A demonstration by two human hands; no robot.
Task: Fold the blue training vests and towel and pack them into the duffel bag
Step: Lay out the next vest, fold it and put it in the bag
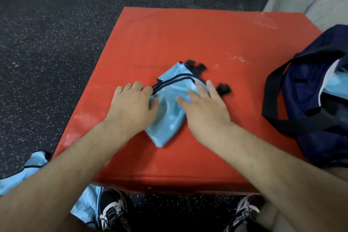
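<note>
Both arms are shown bare, angled in from the near edge and converging toward the middle. The left forearm (pixel 75 156) is seen at the near left, the right forearm (pixel 263 152) at the near right. The left hand (pixel 131 103) is held palm down, fingers together, thumb spread rightward; its fingertips are foreshortened. The right hand (pixel 205 107) is laid palm down, fingers straight and splayed toward the far side. The hands are set near each other, not touching.
</note>
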